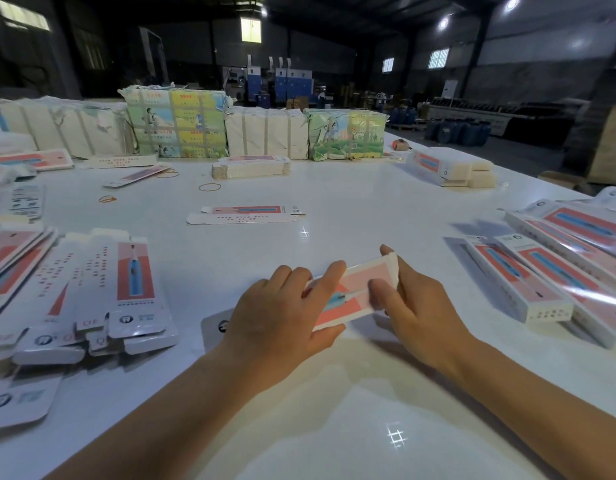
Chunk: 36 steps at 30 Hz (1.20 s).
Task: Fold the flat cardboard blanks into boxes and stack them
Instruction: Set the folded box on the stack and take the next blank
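Both hands are on one pink carton [355,289] just above the white table [351,209], right in the near middle of it. The left hand [282,313] grips the carton's near left end, fingers curled over the top and thumb tucked under the near edge. The right hand [413,306] pinches the far right end, thumb on the printed face and fingers wrapped around the back. The carton looks partly opened up at the right-hand end, but it's blurry, so I can't say how far along the fold is. A flat grey flap [214,327] pokes out from under the left hand and lies on the table.

Everything else, going by the carton: off to its left there's a messy spread of flat blanks [102,296] showing a blue toothbrush print, some overlapping each other. To its right sit the finished boxes [548,271], lined up side by side with more layered behind them. Straight past the carton, one lone blank [246,214] lies flat, and further out a neat short stack of blanks [251,166]. A few rubber bands [209,187] are scattered out there, left of that lone blank. Way past the carton, along the far edge of the table, are big strapped bundles [176,124], some plain white and some with green and yellow pictures. Far right of those is another small pile of boxes [448,169].
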Available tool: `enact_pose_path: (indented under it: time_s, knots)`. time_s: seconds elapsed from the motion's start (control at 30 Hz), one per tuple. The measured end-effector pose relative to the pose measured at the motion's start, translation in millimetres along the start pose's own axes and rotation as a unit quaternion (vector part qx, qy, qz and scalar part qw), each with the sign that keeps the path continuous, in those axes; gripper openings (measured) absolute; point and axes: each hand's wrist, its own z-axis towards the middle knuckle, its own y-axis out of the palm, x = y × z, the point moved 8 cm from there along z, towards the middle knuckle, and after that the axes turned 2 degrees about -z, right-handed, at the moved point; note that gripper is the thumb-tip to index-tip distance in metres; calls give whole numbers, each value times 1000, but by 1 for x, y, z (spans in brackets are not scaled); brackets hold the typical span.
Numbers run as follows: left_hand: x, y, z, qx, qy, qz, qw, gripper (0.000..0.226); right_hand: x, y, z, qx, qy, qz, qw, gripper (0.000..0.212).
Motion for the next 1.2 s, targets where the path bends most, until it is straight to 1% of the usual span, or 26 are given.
enact_pose_path:
  time_s: [0.03, 0.07, 0.17, 0.3, 0.33, 0.37, 0.43, 0.47, 0.5, 0.53, 0.57, 0.63, 0.67, 0.73, 0.83, 0.9, 0.93, 1.03, 1.1, 1.17, 1.2]
  knots:
    - [1, -1, 0, 3, 2, 4, 1000, 66, -3, -2, 0, 5, -17, -56, 998, 62]
    - [2, -1, 0, 6, 4, 9, 1000, 66, -5, -4, 0, 13, -32, -89, 995, 63]
    - [4, -2, 1, 7, 10, 28, 1000, 66, -14, -9, -2, 20, -70, -138, 988, 52]
    - [5, -2, 0, 3, 19, 39, 999, 67, -15, -12, -1, 6, -77, -212, 974, 51]
    - [5, -2, 0, 4, 20, 41, 999, 68, -14, -13, -1, 8, -74, -211, 975, 48]
    - [5, -2, 0, 5, 20, 40, 999, 68, -12, -15, 0, 15, -63, -170, 983, 43]
    - [7, -2, 3, 5, 14, 35, 999, 68, -6, -19, 2, 49, -11, 2, 999, 36]
    - [7, -2, 4, 5, 9, 33, 999, 68, -1, -20, 4, 75, 14, 71, 995, 34]
    - [8, -1, 5, 3, 6, 33, 999, 69, 1, -21, 5, 98, 21, 101, 990, 32]
    - [9, -1, 6, 0, 4, 33, 999, 69, 0, -22, 6, 106, 17, 93, 990, 30]
    - [9, 0, 5, -4, 2, 34, 999, 69, 0, -20, 6, 101, 9, 68, 992, 31]
    - [9, 2, 4, -13, -4, 37, 999, 69, 0, -16, 6, 87, 0, 3, 996, 40]
    - [8, 3, 4, -16, -8, 39, 999, 69, 0, -15, 5, 86, 2, -10, 996, 41]
    - [8, 3, 5, -20, -16, 37, 999, 70, 1, -13, 4, 83, 7, -15, 996, 38]
    - [8, 3, 6, -21, -20, 24, 999, 72, -4, -6, 3, 57, -6, -22, 998, 38]
    - [9, 4, 6, -26, -14, 27, 999, 71, -5, -2, 2, 43, -9, -26, 999, 45]
    - [9, 4, 6, -30, -9, 35, 999, 69, -5, 1, 1, 28, -11, -27, 999, 53]
    - [7, 4, 5, -34, 16, 61, 997, 66, 1, 15, 0, -52, 1, -15, 999, 81]
    - [3, 3, 5, -32, 28, 64, 997, 68, 3, 18, 2, -96, -1, 28, 995, 94]
    - [-3, -1, 7, -30, 33, 56, 997, 67, -4, 12, 4, -100, -48, 51, 992, 98]
    - [-5, -3, 8, -30, 30, 52, 998, 66, -9, 8, 4, -99, -84, 31, 991, 98]
